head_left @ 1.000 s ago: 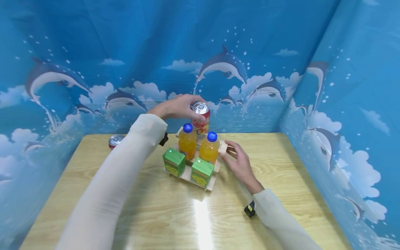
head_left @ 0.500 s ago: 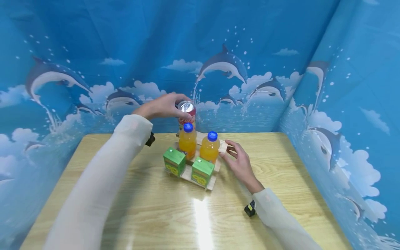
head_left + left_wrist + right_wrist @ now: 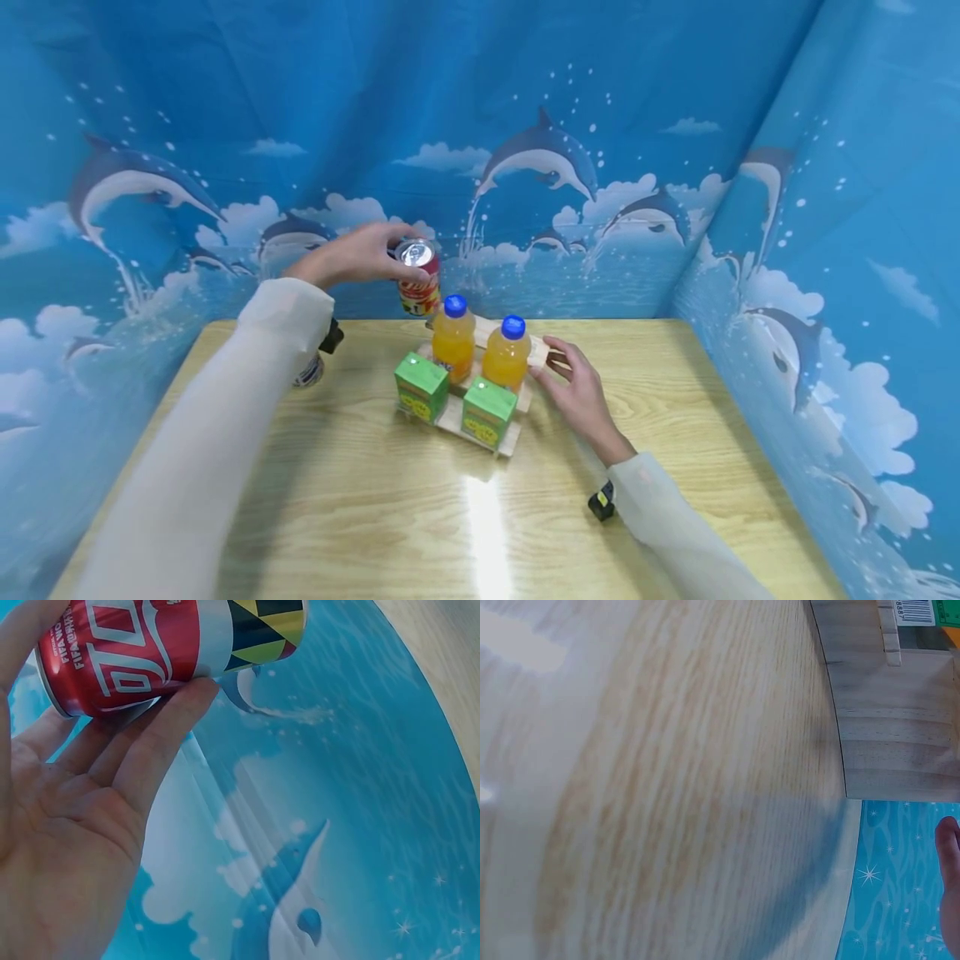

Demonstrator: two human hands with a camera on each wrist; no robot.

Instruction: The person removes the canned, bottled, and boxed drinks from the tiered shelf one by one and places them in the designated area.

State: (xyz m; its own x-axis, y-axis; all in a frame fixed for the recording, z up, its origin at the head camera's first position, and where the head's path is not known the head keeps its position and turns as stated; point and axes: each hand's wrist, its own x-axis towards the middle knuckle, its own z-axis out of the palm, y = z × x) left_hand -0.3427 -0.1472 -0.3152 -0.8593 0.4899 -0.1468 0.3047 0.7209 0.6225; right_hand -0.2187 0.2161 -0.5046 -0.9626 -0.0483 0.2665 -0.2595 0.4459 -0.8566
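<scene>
My left hand (image 3: 362, 252) grips a red soda can (image 3: 417, 279) with a silver top, thumb in front, up behind the left end of a wooden stepped rack (image 3: 452, 417). The left wrist view shows the can (image 3: 142, 649) with white lettering and a yellow-and-black pattern, fingers bent against its side. My right hand (image 3: 577, 396) pinches the right end of the rack's top board, thumb in front and fingers behind. Two orange drink bottles (image 3: 453, 337) with blue caps stand on the middle step, two green juice boxes (image 3: 422, 387) on the lowest.
Another can (image 3: 309, 371) stands on the wooden table (image 3: 390, 517) at the left, partly hidden by my left sleeve (image 3: 217, 425). A blue dolphin-print curtain (image 3: 337, 108) rises behind the table and along its sides.
My left hand has carried the soda can leftward, from above the middle of the rack's top board to beyond its left end. The right hand keeps its place on the rack.
</scene>
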